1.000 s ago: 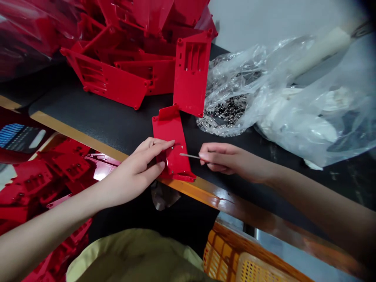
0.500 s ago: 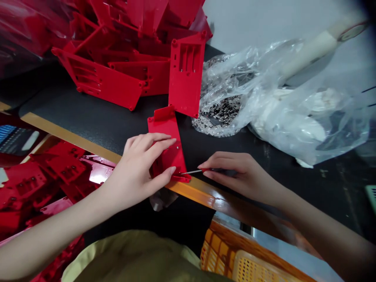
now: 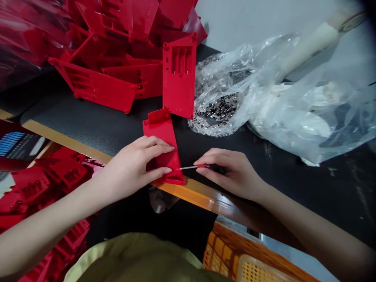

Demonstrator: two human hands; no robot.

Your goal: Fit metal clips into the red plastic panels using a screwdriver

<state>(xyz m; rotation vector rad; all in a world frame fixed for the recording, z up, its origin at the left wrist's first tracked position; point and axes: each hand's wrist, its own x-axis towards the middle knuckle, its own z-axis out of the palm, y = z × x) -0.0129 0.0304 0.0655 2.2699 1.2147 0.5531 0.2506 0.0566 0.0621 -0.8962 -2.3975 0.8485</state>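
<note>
A red plastic panel [image 3: 166,133] lies at the table's front edge, its near end over the wooden edging. My left hand [image 3: 138,162] holds it, thumb near its lower end and fingers bent across its surface. In my right hand [image 3: 229,172] is a thin screwdriver [image 3: 205,167] with a red and dark handle, pinched between thumb and fingers. The metal tip touches or nearly touches the panel beside my left thumb. Another red panel [image 3: 179,90] with slotted compartments stands behind, leaning on the pile.
A pile of red panels [image 3: 100,86] fills the back left. Small metal parts [image 3: 220,113] sit in a clear bag behind my right hand; a bag of white pieces [image 3: 302,125] is further right. More red parts [image 3: 32,184] lie below left, an orange basket [image 3: 217,250] below right.
The view has shifted slightly. My left thumb and fingers have slid a little on the panel, and the screwdriver lies flatter, its handle showing more between my right fingers.
</note>
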